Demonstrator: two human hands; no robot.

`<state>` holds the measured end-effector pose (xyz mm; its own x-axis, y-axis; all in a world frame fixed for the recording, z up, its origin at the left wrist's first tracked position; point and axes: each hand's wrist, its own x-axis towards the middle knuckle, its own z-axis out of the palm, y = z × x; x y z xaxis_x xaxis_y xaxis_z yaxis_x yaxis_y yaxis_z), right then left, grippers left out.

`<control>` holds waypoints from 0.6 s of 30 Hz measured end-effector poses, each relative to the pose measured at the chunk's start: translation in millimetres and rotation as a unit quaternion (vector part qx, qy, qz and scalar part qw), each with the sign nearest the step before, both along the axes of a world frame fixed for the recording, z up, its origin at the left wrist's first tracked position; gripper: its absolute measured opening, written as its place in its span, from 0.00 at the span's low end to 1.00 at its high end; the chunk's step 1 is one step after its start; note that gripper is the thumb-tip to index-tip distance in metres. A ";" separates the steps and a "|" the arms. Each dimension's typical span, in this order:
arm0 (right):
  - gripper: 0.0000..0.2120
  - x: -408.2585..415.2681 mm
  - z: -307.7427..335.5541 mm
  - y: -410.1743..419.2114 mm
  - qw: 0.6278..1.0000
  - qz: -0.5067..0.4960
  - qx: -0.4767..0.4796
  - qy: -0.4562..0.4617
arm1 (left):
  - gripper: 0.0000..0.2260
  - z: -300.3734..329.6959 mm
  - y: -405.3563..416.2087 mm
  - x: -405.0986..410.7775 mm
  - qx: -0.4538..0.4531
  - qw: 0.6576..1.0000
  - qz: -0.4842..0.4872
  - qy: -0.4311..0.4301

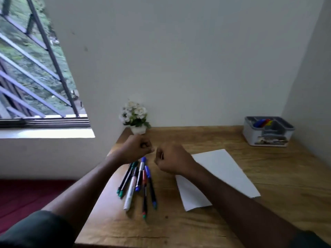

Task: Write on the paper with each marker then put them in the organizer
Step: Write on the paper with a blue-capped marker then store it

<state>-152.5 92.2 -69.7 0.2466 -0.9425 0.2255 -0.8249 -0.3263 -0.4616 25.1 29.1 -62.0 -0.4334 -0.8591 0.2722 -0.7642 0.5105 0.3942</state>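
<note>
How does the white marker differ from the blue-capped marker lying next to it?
The white marker has a pale barrel all over and looks thicker; the blue-capped marker has a grey and dark barrel with blue ends. The white marker reaches nearer the person, the blue-capped marker farther up the desk. Both lie flat, untouched, among the other pens.

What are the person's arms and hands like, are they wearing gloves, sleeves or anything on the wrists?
No gloves: the left hand and right hand are bare, and so are both forearms. No watch, bracelet or ring can be seen, though the picture is a little blurred. A dark grey-green sleeve covers the left upper arm at the bottom edge, and a matching sleeve edge shows at the bottom right corner.
</note>
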 end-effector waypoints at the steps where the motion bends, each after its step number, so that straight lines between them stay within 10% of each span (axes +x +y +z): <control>1: 0.04 9.7 -3.4 1.7 1.000 0.002 0.014 0.009 | 0.09 -5.0 3.3 12.0 0.003 1.000 0.007 0.008; 18: 0.07 42.6 -11.9 19.4 0.987 -0.071 0.119 0.076 | 0.07 -26.5 42.0 49.0 0.012 0.998 0.002 0.061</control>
<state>-109.8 111.6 -81.6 0.1220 -0.9919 -0.0352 -0.9201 -0.0997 -0.3788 74.1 71.1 -88.5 -0.3950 -0.8674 0.3025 -0.7115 0.4972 0.4966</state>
